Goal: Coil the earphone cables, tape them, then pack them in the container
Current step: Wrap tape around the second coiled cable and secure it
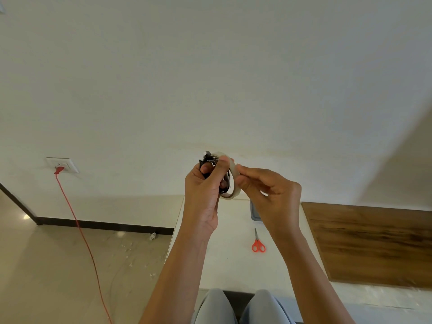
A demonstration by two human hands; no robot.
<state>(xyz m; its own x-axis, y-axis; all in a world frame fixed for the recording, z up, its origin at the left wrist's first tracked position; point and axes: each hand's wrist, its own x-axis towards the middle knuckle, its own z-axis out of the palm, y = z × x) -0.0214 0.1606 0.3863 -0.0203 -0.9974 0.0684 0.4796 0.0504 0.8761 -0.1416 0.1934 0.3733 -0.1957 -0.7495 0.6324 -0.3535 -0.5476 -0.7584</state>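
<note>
Presently the left grip (203, 195) is curling round the coiled earphone cable (208, 159), raised above the surface (233, 265). The right grip (268, 195) is pinching the tape roll (234, 181), which is standing on edge just right of the coil, touching it.

No legible text or labels
</note>
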